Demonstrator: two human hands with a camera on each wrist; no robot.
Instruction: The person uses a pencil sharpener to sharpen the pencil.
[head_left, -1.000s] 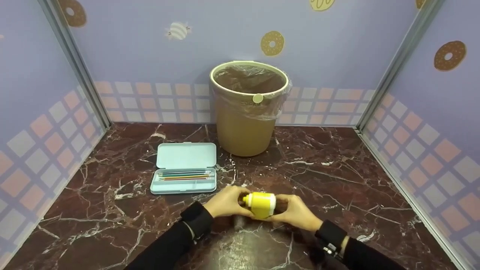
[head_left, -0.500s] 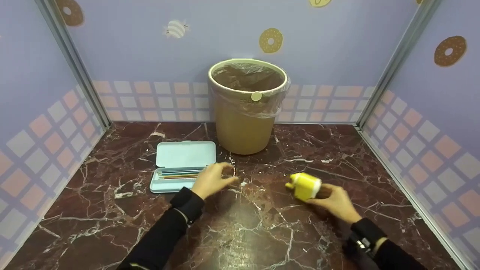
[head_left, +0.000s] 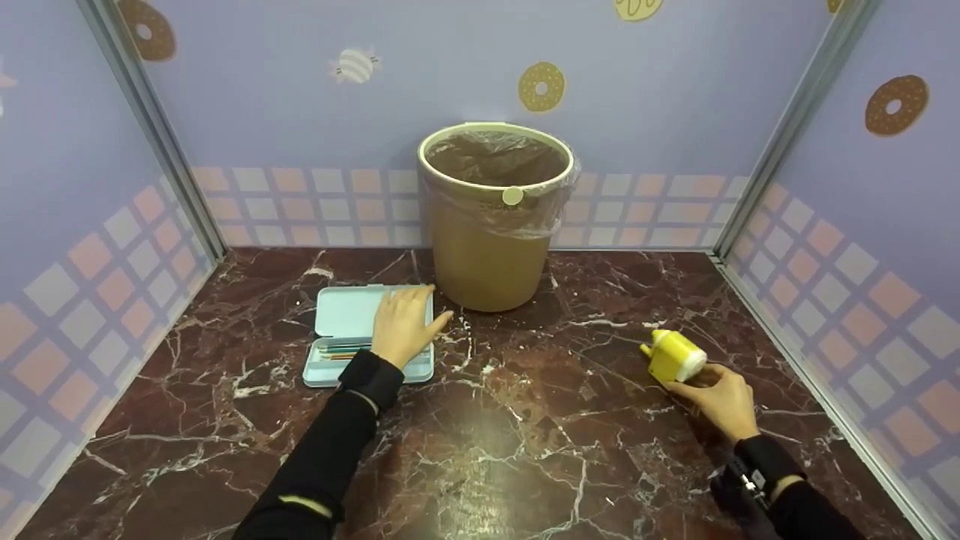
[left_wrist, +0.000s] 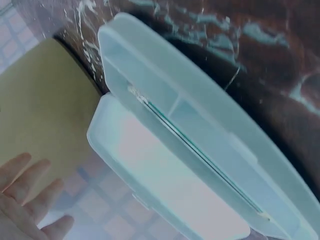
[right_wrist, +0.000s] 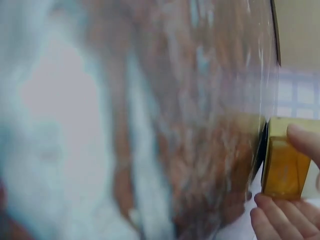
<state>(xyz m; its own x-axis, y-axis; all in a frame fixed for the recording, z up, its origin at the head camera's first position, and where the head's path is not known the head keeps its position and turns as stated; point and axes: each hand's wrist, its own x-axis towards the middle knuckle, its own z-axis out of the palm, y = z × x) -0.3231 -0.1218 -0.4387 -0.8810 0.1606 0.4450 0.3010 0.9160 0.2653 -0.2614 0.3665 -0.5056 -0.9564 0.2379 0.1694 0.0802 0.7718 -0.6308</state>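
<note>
A light-blue pencil case (head_left: 349, 311) lies open on the table, its lid folded back. Several pencils (head_left: 339, 351) lie in its far compartment; in the left wrist view a green pencil (left_wrist: 192, 147) shows lengthwise. My left hand (head_left: 401, 330) hovers over the case's right half with fingers extended, covering part of lid and tray. Over on the right, my right hand (head_left: 724, 401) grips a yellow pencil sharpener (head_left: 671, 356) by its white end, a small yellow crank-like part pointing left. The right wrist view shows the thumb on top of the sharpener's amber box (right_wrist: 285, 165) and fingers beneath.
A tan trash bin (head_left: 487, 255) with a clear plastic liner stands behind, just right of the case. Patterned walls (head_left: 637, 112) enclose the dark marbled table (head_left: 525, 435) at the back and both sides.
Both hands held the sharpener at the middle front. The left hand let go and moved left and forward to the case, while the right hand carried the sharpener to the right.
</note>
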